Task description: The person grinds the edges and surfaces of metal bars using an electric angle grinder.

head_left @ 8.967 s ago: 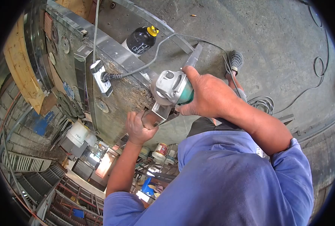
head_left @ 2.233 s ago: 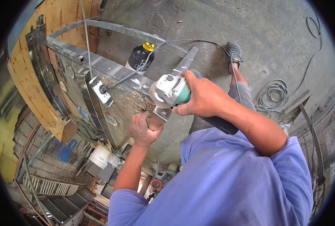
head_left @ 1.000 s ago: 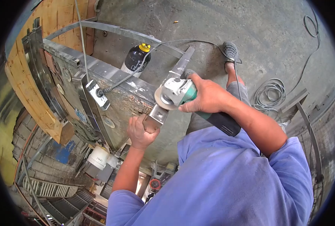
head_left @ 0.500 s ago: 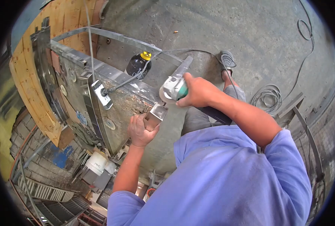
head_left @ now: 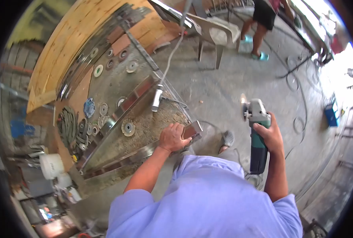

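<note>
My right hand [head_left: 272,133] is wrapped round a green and black angle grinder [head_left: 258,147]. The grinder is held upright off to the right, its disc [head_left: 244,105] at the top and apart from the metal. At the near edge of the worktable [head_left: 150,125], my left hand [head_left: 175,137] grips the end of a square metal tube [head_left: 193,129]. That tube runs back to the left over the table. A second metal tube [head_left: 119,113] lies at an angle to it, and the two come close together at the far left.
A white power socket [head_left: 157,99] hangs on a cord above the table. Several grinding discs [head_left: 128,127] lie on the tabletop. Beyond stand a plastic chair [head_left: 220,33] and a person [head_left: 262,27]. A blue box [head_left: 332,113] and cables are on the right.
The grinder has moved away from the tube's end, out to the right, and now points upward. The view has turned, bringing the chair and the other person into sight. My left hand still holds metal.
</note>
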`<action>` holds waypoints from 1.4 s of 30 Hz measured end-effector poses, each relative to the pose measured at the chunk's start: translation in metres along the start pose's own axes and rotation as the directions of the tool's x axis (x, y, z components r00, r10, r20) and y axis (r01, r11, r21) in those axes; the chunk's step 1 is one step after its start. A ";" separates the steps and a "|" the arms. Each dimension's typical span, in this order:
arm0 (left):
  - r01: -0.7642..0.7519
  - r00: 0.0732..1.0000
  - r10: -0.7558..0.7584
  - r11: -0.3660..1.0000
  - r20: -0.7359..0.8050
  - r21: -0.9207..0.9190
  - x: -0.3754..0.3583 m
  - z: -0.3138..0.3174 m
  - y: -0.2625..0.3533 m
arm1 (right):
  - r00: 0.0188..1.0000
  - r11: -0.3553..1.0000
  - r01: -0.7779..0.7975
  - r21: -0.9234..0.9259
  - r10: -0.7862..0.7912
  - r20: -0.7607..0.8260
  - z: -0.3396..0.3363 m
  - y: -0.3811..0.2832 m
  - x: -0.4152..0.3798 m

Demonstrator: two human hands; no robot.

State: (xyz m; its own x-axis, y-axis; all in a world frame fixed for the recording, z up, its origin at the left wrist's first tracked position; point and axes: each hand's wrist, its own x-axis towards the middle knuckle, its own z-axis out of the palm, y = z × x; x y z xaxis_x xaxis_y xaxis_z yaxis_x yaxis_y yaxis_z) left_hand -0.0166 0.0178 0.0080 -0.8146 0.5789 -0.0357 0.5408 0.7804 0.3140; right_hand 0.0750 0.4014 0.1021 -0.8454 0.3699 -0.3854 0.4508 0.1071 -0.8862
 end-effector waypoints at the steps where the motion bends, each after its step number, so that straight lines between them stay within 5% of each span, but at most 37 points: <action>1: -0.015 0.999 0.016 1.000 -0.039 0.021 0.001 0.002 -0.005 | 1.000 0.989 0.022 0.145 -0.021 -0.007 0.007 -0.013 -0.014; 5: 0.026 0.975 -0.030 0.999 -0.221 -0.022 0.000 0.004 -0.013 | 0.991 0.884 0.106 0.455 -0.129 0.020 0.045 -0.043 -0.055; 8: -0.139 0.912 0.046 0.970 -0.408 -0.201 -0.010 -0.017 0.001 | 0.992 0.785 0.102 0.611 -0.123 -0.008 0.090 -0.048 -0.070; 10: -0.275 0.929 0.122 0.859 -0.350 -0.433 -0.031 -0.036 0.019 | 0.981 0.751 0.123 0.648 -0.192 0.037 0.119 -0.051 -0.075; 12: -0.099 0.961 0.271 0.515 0.052 -0.852 -0.052 -0.074 0.038 | 0.978 0.712 0.096 0.696 -0.198 0.067 0.144 -0.053 -0.081; 14: 0.117 0.901 0.397 0.168 0.175 -0.979 -0.069 -0.070 0.056 | 0.947 0.679 0.031 0.734 -0.254 0.195 0.161 -0.052 -0.083; 17: 0.011 0.909 0.412 0.132 0.064 -0.991 -0.084 -0.069 0.065 | 0.871 0.626 -0.020 0.780 -0.372 0.321 0.184 -0.058 -0.084; 20: -0.039 0.986 0.166 0.213 -0.003 -0.976 -0.110 -0.077 0.073 | 0.849 0.664 -0.040 0.747 -0.372 0.376 0.194 -0.063 -0.096; 23: 0.118 0.993 -0.041 0.507 0.113 -0.854 -0.128 -0.115 0.085 | 0.907 0.864 0.110 0.492 -0.290 0.306 0.193 -0.060 -0.109; 26: 0.082 0.986 0.065 0.618 0.154 -0.782 -0.122 -0.109 0.090 | 0.899 0.843 0.160 0.514 -0.340 0.277 0.184 -0.055 -0.114; 30: -0.192 0.956 0.286 0.767 0.058 -0.612 -0.078 -0.092 0.035 | 0.937 0.757 0.128 0.641 -0.304 0.172 0.159 -0.028 -0.130; 32: -0.320 0.945 0.284 0.906 -0.164 -0.277 -0.040 -0.081 0.001 | 0.949 0.734 0.103 0.671 -0.274 0.154 0.139 -0.002 -0.135; 33: -0.309 0.945 0.289 0.942 -0.150 -0.130 -0.015 -0.070 -0.020 | 0.954 0.708 0.104 0.699 -0.269 0.131 0.131 0.008 -0.140; 36: -0.331 0.916 0.373 0.911 -0.148 0.246 0.052 -0.047 -0.062 | 0.966 0.633 0.141 0.761 -0.256 0.035 0.117 0.025 -0.158; 38: -0.468 0.853 0.516 0.823 -0.078 0.323 0.100 -0.029 -0.093 | 0.972 0.553 0.185 0.812 -0.223 -0.070 0.112 0.034 -0.174; 40: -0.470 0.882 0.425 0.756 0.204 0.456 0.129 -0.031 -0.104 | 0.976 0.567 0.217 0.794 -0.155 -0.156 0.116 0.032 -0.197; 41: -0.406 0.912 0.391 0.814 0.125 0.416 0.141 -0.019 -0.118 | 0.972 0.569 0.234 0.789 -0.120 -0.202 0.121 0.031 -0.207; 42: -0.390 0.916 0.281 0.796 0.288 0.463 0.155 -0.011 -0.132 | 0.961 0.556 0.264 0.788 -0.088 -0.260 0.125 0.026 -0.219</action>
State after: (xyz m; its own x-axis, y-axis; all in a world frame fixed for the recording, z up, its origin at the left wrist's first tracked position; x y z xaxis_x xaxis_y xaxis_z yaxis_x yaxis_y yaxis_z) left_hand -0.2165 0.0013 -0.0288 -0.5337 0.8171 -0.2181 0.8450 0.5052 -0.1752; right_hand 0.2361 0.2077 0.1314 -0.7779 0.5866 -0.2254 -0.1988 -0.5700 -0.7972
